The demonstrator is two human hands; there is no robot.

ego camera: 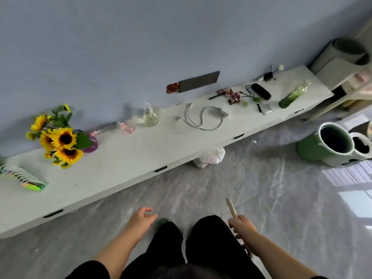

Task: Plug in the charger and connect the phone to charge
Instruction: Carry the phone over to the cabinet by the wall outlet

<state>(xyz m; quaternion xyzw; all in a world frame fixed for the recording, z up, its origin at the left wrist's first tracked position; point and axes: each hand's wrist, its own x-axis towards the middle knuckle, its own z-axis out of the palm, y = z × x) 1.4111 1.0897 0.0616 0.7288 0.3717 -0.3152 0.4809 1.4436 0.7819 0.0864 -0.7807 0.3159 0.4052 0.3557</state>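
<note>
Against a pale blue wall, the long white counter carries our coiled white charger cable near its middle, below a grey wall socket strip; sunflowers stand far left. Our left hand hangs loose and empty over the grey floor; our right hand is clasped around a slim pale object, well apart from the cable.

White charger cable w/ adapter lies looped, unplugged, on white counter.

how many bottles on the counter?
3, maybe more hidden. A clear pump bottle by the wall left of the white cable, a pink-capped one lying beside the sunflowers, and a green one toward the right end.
</note>
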